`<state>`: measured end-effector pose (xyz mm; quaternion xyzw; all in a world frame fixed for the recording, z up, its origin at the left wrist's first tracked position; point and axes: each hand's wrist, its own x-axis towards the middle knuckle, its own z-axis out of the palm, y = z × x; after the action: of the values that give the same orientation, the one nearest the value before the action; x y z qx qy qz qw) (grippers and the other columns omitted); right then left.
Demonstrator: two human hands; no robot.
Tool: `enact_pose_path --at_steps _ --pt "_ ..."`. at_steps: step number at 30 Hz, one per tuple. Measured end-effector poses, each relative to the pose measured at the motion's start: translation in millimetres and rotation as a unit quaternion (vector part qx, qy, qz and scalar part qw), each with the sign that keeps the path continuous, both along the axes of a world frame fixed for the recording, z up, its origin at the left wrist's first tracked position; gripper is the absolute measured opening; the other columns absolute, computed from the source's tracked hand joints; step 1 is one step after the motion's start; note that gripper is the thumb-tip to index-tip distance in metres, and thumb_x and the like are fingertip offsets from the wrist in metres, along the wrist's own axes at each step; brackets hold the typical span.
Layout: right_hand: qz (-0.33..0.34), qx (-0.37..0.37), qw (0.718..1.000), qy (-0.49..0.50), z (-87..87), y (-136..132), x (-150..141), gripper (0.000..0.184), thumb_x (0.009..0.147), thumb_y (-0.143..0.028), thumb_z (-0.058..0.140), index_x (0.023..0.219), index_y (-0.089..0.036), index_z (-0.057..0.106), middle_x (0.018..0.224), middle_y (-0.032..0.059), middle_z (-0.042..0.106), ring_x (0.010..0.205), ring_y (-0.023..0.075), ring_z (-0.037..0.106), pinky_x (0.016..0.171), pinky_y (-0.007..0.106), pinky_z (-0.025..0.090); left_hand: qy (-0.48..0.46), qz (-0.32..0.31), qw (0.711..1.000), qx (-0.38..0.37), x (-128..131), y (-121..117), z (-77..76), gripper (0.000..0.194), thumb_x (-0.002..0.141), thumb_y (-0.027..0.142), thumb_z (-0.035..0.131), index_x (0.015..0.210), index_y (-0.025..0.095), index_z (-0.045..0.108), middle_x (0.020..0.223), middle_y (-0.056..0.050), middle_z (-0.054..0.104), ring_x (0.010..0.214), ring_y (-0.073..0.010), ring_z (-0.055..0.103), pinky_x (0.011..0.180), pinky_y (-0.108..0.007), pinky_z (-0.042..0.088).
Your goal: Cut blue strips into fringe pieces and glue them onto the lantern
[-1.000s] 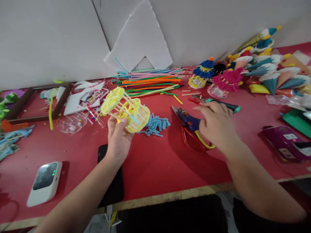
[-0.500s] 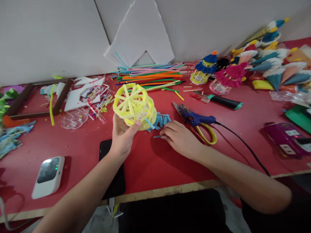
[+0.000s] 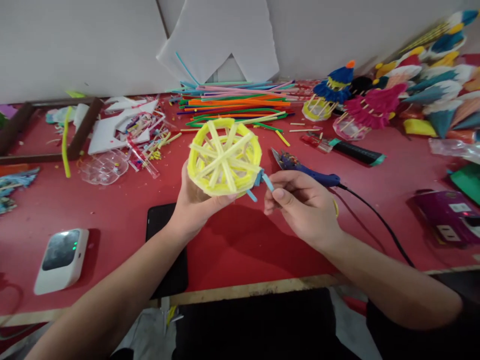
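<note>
My left hand [image 3: 191, 210] is closed around a yellow pipe-cleaner frame [image 3: 222, 158], a round, cage-like piece with crossed spokes on the face turned toward me. My right hand [image 3: 309, 210] pinches a short light-blue pipe-cleaner piece [image 3: 267, 182] between thumb and fingers. Its upper end is close to the lower right rim of the frame; whether they touch I cannot tell. More cut blue pieces [image 3: 252, 196] show below that rim, mostly hidden behind the frame. A blue glue gun [image 3: 318, 177] lies just beyond my right hand, over scissors [image 3: 276, 157] that are largely covered.
Coloured pipe cleaners [image 3: 240, 104] lie in a heap at the back. Finished small figures [image 3: 333, 92] stand at the back right, near a black-handled cutter [image 3: 358, 151]. A phone [image 3: 168, 265] and a white device [image 3: 62, 260] are at the left; a purple power box [image 3: 446, 215] sits right.
My right hand has lifted the blue piece from the table up to the frame's rim. My left hand has moved right and turned the frame's spoked face toward me.
</note>
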<state>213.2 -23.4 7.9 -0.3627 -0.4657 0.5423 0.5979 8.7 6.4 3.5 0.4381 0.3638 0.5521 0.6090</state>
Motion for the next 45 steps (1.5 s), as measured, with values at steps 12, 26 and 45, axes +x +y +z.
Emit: enact_pose_path --at_steps 12,26,45 --pt "0.049 -0.058 0.997 -0.024 -13.4 1 6 0.018 0.088 -0.039 0.085 0.085 -0.024 0.075 0.069 -0.0040 0.065 0.056 0.0088 0.060 0.050 0.021 0.049 0.064 -0.014 0.996 0.056 1 1 -5.5 0.090 0.063 0.025 0.099 0.137 0.029 0.048 0.155 -0.013 0.058 0.143 -0.0355 0.060 0.108 -0.043 0.061" --pt "0.036 -0.128 0.991 -0.004 -15.6 3 3 0.017 0.075 -0.033 0.094 0.073 -0.024 0.080 0.058 -0.0040 0.062 0.049 0.0063 0.049 0.045 0.019 0.037 0.090 -0.029 0.994 0.052 0 1 -6.6 0.089 0.066 0.030 0.099 0.138 0.031 0.046 0.163 -0.012 0.049 0.142 -0.0343 0.060 0.109 -0.046 0.061" --pt "0.025 -0.104 0.993 -0.043 -11.8 4 0 0.021 0.068 -0.025 0.095 0.061 -0.022 0.075 0.059 -0.0046 0.065 0.051 0.0055 0.046 0.049 0.022 0.035 0.077 -0.056 0.995 0.026 5 -1 0.5 0.085 0.064 0.029 0.099 0.133 0.030 0.050 0.152 -0.011 0.060 0.140 -0.0372 0.061 0.109 -0.048 0.061"
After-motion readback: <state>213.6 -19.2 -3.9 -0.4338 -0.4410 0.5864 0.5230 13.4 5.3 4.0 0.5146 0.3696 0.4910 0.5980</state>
